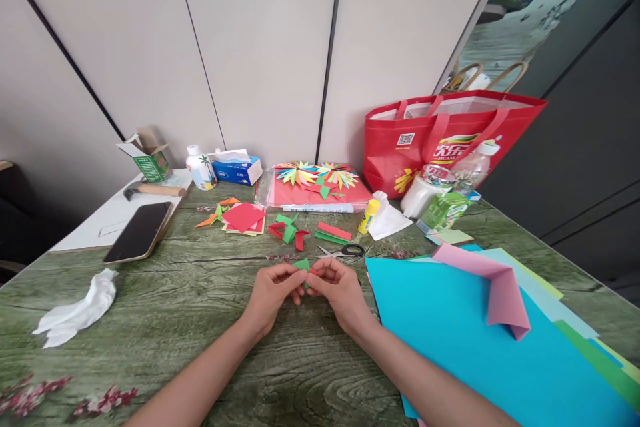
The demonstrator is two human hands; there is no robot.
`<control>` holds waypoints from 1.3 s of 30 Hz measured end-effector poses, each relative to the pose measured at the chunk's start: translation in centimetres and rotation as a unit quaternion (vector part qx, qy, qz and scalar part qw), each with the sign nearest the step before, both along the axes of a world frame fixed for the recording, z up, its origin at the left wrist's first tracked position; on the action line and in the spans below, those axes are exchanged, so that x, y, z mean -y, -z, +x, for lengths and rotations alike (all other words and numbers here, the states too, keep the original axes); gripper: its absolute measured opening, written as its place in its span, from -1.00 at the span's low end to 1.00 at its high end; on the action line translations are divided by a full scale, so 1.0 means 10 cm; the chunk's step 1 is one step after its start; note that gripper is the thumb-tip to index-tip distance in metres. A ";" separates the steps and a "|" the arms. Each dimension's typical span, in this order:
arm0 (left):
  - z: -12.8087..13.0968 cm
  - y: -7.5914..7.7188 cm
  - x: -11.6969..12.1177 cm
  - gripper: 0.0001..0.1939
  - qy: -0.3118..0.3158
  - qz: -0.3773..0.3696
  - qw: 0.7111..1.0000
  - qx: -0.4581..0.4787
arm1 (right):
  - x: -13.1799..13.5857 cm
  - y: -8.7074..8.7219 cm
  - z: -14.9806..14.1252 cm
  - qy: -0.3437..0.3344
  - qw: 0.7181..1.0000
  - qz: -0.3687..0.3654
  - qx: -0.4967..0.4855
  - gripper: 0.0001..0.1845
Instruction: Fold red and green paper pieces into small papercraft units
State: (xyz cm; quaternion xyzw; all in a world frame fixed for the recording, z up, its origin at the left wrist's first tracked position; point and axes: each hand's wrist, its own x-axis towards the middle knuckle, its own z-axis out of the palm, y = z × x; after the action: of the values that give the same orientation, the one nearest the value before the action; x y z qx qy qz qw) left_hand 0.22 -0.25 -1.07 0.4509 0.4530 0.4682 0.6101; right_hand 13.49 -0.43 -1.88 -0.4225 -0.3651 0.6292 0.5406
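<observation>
Along the left side of the table (190, 287), a crumpled tissue (80, 310) and a dark-screened phone (139, 232) lie well out to the side, so they do not crowd your working spot. A hammer (156, 190) rests beyond the phone, and a squared stack of small papers (244, 219) sits farther in, probably squared up so sheets lift off easily.

Near the middle, your left hand (273, 290) is closed in a pinch on the small green-and-red folded paper (302, 265), thumb on the near side, fingers curled behind. You seem to hold it this way to press the folds while leaving its top edge in sight. Just beyond it, a loose cluster of folded pieces (289, 233) lies within easy reach of both your hands.

Your right hand (340, 283) is closed on the same small work from the other side, its thumb meeting your left one, which likely steadies both ends; your fingers hide whether it is one piece or two joined. Beyond that hand, the red and green strips (334, 233) lie side by side, with the scissors (350, 251) just nearer you and the glue stick (369, 216) upright, easy to grab.

Farther right, the big blue sheet (450, 327) overlaps other colours, with a creased pink strip (505, 293) on top, apparently set aside from your hands.
</observation>
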 end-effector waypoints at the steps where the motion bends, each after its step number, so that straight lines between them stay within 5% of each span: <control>1: 0.00 0.01 0.00 -0.79 -0.003 -0.004 1.000 0.007 | 0.00 -0.01 0.00 -0.006 1.000 0.003 0.004 -0.66; 13: -0.03 -0.05 -0.03 -0.79 -0.052 -0.015 0.997 0.055 | 0.00 -0.01 0.01 -0.014 0.997 0.004 0.076 -0.63; 21: -0.01 -0.05 -0.02 -0.77 -0.005 -0.004 1.000 0.005 | 0.01 -0.02 0.02 -0.015 0.992 0.075 0.097 -0.78; 24: 0.00 -0.05 -0.01 -0.76 -0.030 -0.016 0.999 0.021 | 0.02 -0.02 0.02 -0.015 0.986 0.102 0.134 -0.83; 28: 0.01 -0.03 -0.01 -0.77 -0.081 -0.024 0.996 0.022 | 0.06 -0.04 0.02 0.025 0.964 0.159 0.214 -0.90; 39: 0.02 -0.05 0.01 -0.81 -0.070 -0.009 0.997 0.037 | 0.05 0.03 0.04 0.056 0.871 0.324 0.364 -0.84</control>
State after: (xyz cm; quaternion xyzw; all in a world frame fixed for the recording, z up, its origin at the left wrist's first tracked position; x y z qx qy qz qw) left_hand 0.42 -0.36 -0.57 0.3952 0.4648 0.5223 0.5958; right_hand 13.93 -0.94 -2.20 -0.4430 -0.6950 0.2459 0.5101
